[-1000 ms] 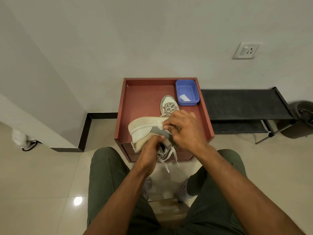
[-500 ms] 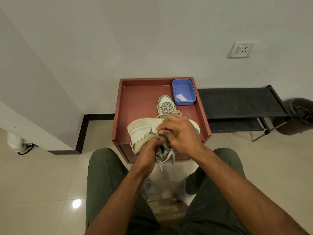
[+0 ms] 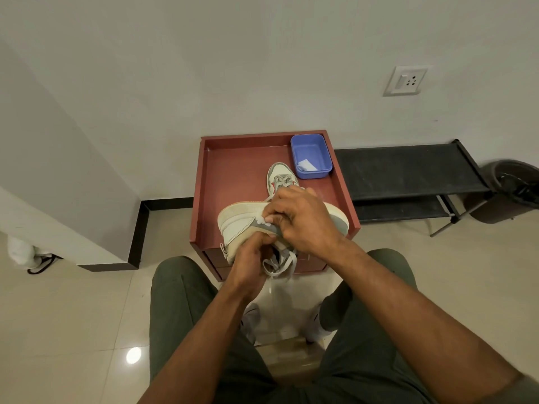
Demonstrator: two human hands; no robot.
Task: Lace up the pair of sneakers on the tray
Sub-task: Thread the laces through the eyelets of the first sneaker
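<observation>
Resting against the wall, the red tray (image 3: 233, 167) tops a small cabinet and carries everything in play, so it comes first. At about one o'clock on it sits a blue tub (image 3: 311, 154) with a scrap of paper inside. Just short of that, the second sneaker (image 3: 279, 177) lies flat, toe pointing to twelve, its laces looking already threaded. Tipped on its side over the tray's six o'clock edge is the held sneaker (image 3: 237, 225), sole turned toward twelve and opening toward the person.

Both hands work at its collar. The right hand (image 3: 303, 220) curls over the upper from the three o'clock side, fingers pinching something white at the eyelet row, probably the lace end. The left hand (image 3: 250, 258) comes up from six o'clock with fingers bent into the shoe's opening; what exactly it clasps is hidden. Loose lace ends (image 3: 287, 265) dangle below.

I judge the shoe light, with a stiff sole and a soft, yielding upper, best steadied by the sole or heel. The lace is limp and apt to slip; it wants pinching close to its stiff tip.
</observation>
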